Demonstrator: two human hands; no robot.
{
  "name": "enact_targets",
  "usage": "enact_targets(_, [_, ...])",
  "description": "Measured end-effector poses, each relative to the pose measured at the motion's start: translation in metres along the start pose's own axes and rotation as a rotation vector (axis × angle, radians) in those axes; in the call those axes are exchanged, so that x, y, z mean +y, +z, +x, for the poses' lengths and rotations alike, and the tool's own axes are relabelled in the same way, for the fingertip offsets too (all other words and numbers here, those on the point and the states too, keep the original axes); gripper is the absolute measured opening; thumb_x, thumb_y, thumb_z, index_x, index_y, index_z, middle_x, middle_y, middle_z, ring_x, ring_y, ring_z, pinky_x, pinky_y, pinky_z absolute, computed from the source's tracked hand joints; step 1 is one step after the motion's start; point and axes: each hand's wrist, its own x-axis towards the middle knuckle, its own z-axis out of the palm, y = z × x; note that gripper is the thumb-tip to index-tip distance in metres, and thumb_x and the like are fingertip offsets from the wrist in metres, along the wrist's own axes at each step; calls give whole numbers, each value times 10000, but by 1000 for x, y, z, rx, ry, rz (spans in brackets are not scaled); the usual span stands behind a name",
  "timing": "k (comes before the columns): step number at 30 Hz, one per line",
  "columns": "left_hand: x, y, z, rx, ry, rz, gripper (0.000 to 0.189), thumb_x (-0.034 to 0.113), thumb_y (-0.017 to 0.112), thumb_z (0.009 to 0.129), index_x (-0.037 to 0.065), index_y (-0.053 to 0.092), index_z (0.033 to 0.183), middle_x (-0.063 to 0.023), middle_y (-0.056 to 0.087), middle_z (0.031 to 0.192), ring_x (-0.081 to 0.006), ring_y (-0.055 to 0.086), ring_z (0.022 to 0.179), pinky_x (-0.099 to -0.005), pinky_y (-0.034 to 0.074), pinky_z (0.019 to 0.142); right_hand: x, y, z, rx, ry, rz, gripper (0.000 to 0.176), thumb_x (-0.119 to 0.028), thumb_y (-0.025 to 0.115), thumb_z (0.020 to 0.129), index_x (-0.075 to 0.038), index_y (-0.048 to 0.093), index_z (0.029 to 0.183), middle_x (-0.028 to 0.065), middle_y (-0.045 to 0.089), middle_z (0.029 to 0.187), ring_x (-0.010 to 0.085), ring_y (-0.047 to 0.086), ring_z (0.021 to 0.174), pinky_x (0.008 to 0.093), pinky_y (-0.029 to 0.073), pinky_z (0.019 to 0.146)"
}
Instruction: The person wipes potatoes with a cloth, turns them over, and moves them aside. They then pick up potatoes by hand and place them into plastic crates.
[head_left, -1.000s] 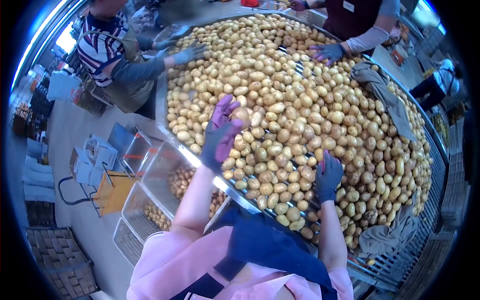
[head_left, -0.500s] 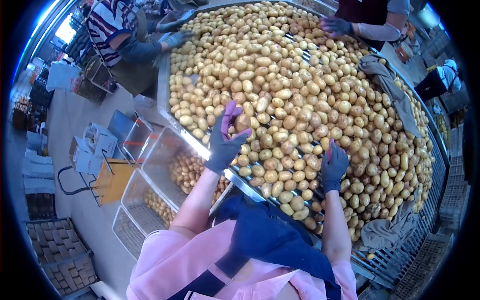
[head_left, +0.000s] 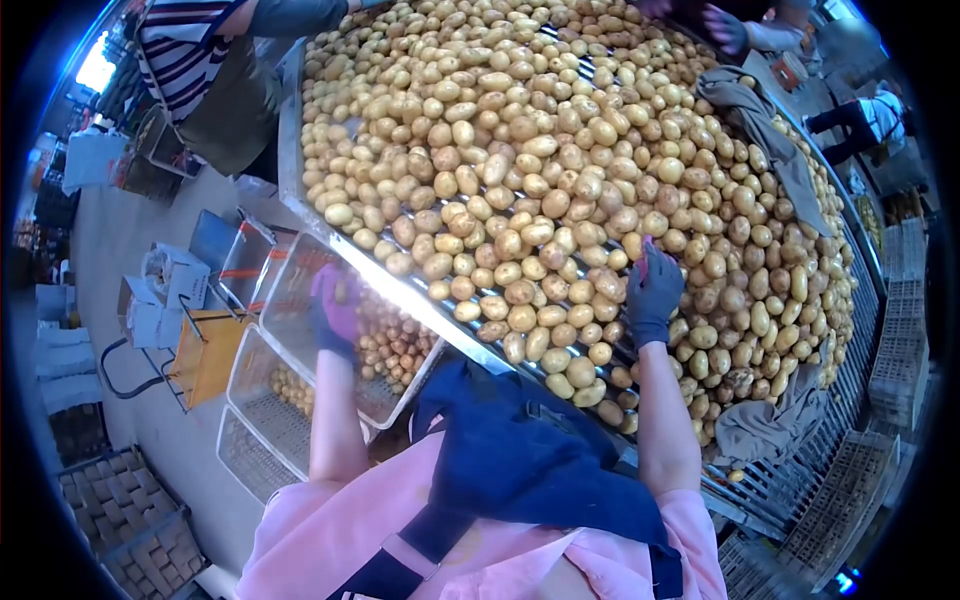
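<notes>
Many yellow-brown potatoes [head_left: 540, 150] lie heaped on a metal grading table with a slatted bed. My left hand [head_left: 335, 308], in a purple and dark glove, is blurred above a clear plastic crate [head_left: 290, 290] that holds smaller potatoes; a roundish thing, perhaps a potato, shows at its fingers. My right hand [head_left: 655, 290], gloved the same way, rests on the potatoes at the near part of the heap. Its fingers are bent down and what they hold, if anything, is hidden.
Two more crates [head_left: 265, 390] stand below the first. A yellow board [head_left: 208, 355] and a white box [head_left: 165, 295] are at the left. Co-workers stand at the far left [head_left: 190, 80] and far right of the table. Grey cloths [head_left: 775, 415] lie on its right side.
My left hand has moved left and down, from over the potatoes to over the crate. My right hand has shifted slightly up and left. The view has shifted, and the co-workers' hands have moved.
</notes>
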Motion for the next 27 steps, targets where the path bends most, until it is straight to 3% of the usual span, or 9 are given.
enact_targets(3, [12, -25, 7, 207, 98, 641, 345, 173, 514, 918, 41, 480, 1234, -63, 533, 1084, -162, 522, 994, -283, 471, 801, 3, 3, -1, -5, -2, 22, 392, -135, 594, 796, -105, 577, 1187, 86, 620, 1076, 289, 560, 990, 418, 433, 886])
enact_targets(4, [8, -18, 11, 218, 477, 963, 360, 165, 520, 906, 34, 482, 1239, -59, 566, 1066, -178, 540, 976, -300, 467, 810, 3, 4, -2, -1, -6, -6, 391, -135, 595, 793, -101, 577, 1183, 91, 621, 1077, 291, 559, 993, 420, 431, 891])
enact_targets(6, [13, 31, -12, 8, 255, 935, 374, 156, 537, 892, 21, 496, 1238, -67, 580, 1100, -214, 552, 995, -316, 442, 883, 1, 2, -3, -19, 8, -17, 405, -139, 594, 793, -108, 578, 1197, 81, 625, 1095, 286, 561, 994, 408, 428, 898])
enact_targets(9, [-35, 77, -3, -353, 649, 1062, 304, 199, 545, 907, 14, 550, 1148, -122, 574, 1147, -233, 547, 1069, -340, 426, 936, 2, 3, -1, -15, 9, -15, 424, -143, 592, 795, -117, 575, 1218, 73, 627, 1114, 282, 562, 997, 393, 422, 906])
enact_targets(11, [-40, 134, -23, -466, 498, 953, 391, 208, 575, 885, 73, 514, 1246, -144, 537, 1191, -265, 523, 1106, -346, 418, 947, 2, 1, -3, -6, 8, -7, 430, -144, 591, 797, -119, 571, 1226, 75, 626, 1115, 282, 561, 1000, 391, 420, 907])
enact_targets(13, [-61, 152, -8, -547, 903, 1495, 413, 226, 609, 848, 127, 525, 1240, -165, 502, 1230, -316, 509, 1104, -409, 421, 946, 1, -2, -2, -32, 19, 20, 430, -149, 590, 804, -118, 568, 1232, 81, 625, 1115, 284, 559, 1017, 389, 415, 919])
enact_targets(21, [-31, 126, 29, -335, 730, 1085, 251, 187, 666, 779, 85, 641, 1007, -120, 596, 929, -294, 562, 847, -394, 472, 782, 3, -3, -6, -50, 12, 3, 429, -168, 611, 785, -104, 555, 1205, 108, 592, 1113, 290, 530, 1064, 434, 380, 973])
enact_targets(25, [57, 75, 19, 24, 523, 2055, 186, 177, 602, 754, 63, 666, 887, -161, 617, 890, -351, 591, 842, -438, 479, 746, 8, 6, -10, -44, 21, -6, 426, -166, 616, 784, -108, 556, 1201, 104, 592, 1114, 288, 526, 1068, 434, 385, 964])
enact_targets(27, [68, 68, 10, -9, 532, 1950, 178, 136, 562, 796, 68, 662, 928, -156, 612, 952, -312, 605, 876, -409, 485, 770, 9, 7, -9, -46, 44, 17, 429, -157, 621, 780, -112, 557, 1201, 98, 593, 1111, 285, 528, 1064, 434, 390, 955])
